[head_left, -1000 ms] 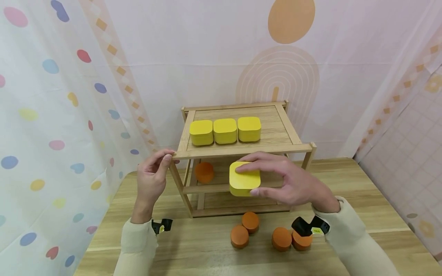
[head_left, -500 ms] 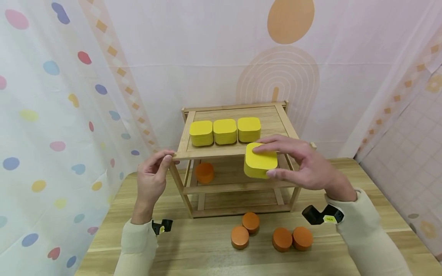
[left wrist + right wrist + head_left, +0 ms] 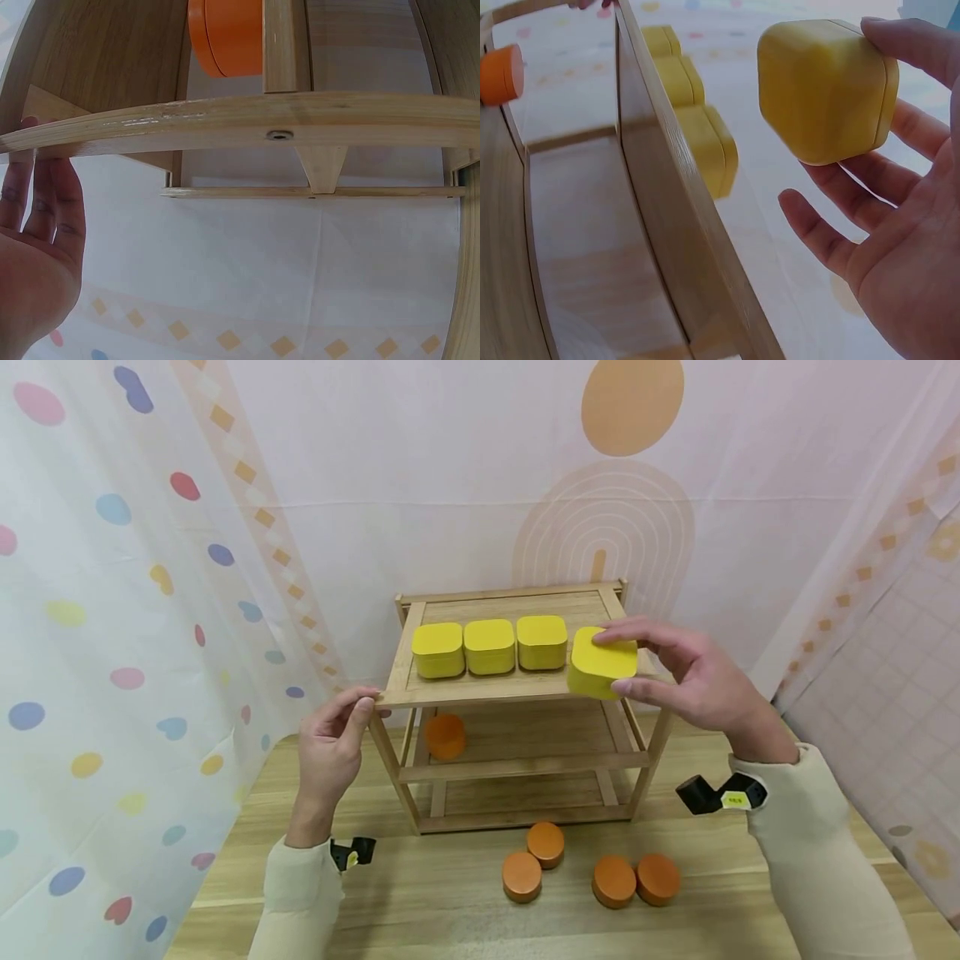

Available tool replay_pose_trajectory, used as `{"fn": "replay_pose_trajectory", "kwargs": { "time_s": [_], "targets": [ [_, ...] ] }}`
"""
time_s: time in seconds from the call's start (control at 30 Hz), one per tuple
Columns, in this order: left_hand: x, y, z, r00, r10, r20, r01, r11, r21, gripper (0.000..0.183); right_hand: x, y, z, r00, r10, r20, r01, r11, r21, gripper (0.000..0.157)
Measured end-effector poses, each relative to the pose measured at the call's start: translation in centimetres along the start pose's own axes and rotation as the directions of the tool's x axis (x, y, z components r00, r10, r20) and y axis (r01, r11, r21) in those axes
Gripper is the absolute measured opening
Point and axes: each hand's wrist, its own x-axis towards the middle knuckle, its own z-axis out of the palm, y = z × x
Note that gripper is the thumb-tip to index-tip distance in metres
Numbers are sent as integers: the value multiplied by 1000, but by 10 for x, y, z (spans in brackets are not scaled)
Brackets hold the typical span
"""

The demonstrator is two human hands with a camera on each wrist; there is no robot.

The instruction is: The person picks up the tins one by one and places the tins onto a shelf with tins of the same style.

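Person's left hand (image 3: 330, 752) and right hand (image 3: 693, 685): bare, wrists edged by long sleeves. Left sleeve (image 3: 294, 927): pale cream, plain, soft-looking cloth, broad cuff (image 3: 291, 877) at wrist. Right sleeve (image 3: 825, 860): same pale cream cloth, loose, lightly creased along forearm. Left wrist camera (image 3: 363, 848): small, black, angular, yellow-green label (image 3: 352, 858). Right wrist camera (image 3: 699, 795): matching black unit, two blocky parts joined in shallow V, bright yellow-green tag (image 3: 736, 800), dark markings too small to read.

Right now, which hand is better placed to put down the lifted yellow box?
The right hand, I judge: it holds the yellow box near the right end of the top shelf; the left hand grips its front left corner.
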Motion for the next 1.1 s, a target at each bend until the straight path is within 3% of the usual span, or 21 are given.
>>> {"fn": "replay_pose_trajectory", "kwargs": {
  "time_s": [0.4,1.1],
  "targets": [
    [0,1,0,1000,-13,3,13,1000,-25,15,4,17,-17,990,109,-88,-107,994,25,43],
    [1,0,0,1000,10,21,-9,999,-44,14,17,27,-17,953,295,-73,-295,956,10,36]
  ]
}}
